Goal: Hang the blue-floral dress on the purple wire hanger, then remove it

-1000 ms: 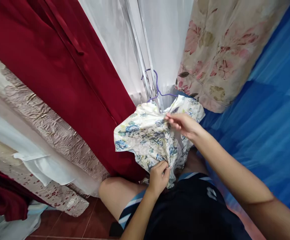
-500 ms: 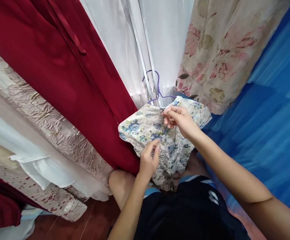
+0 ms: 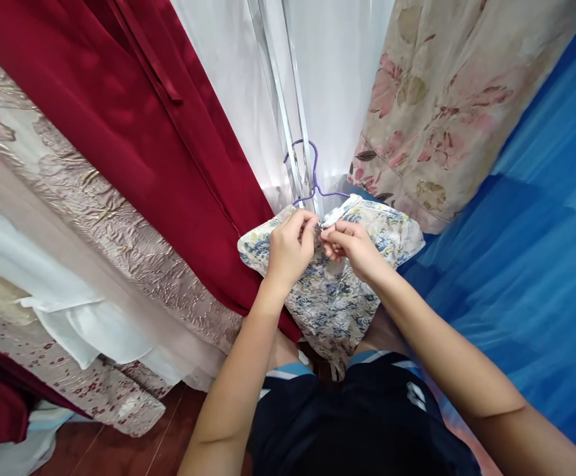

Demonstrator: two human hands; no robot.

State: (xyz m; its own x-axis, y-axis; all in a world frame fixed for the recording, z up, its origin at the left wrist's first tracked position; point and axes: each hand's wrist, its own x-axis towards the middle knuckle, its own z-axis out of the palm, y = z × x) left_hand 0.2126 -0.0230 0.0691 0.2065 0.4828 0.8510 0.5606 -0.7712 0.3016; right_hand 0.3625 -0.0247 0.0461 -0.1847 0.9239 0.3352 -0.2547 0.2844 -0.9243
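Observation:
A white short-sleeved floral top with blue and yellow print hangs on a purple hanger, its lower end bunched between my knees. At the neckline, my right hand pinches the white edge of the opening between thumb and fingers. My left hand is closed in a pinch just left of it, at the other side of the same opening. The fingertips almost meet. What small part lies between the left fingertips is too small to make out.
Two metal bars rise behind the hanger. On the left hang a dark red garment and a textured pinkish one. A pink floral garment and blue fabric hang on the right. Reddish floor shows below.
My left hand has risen from the front of the top to the neckline beside my right hand, its fingers now pinched. My right hand stays at the neckline.

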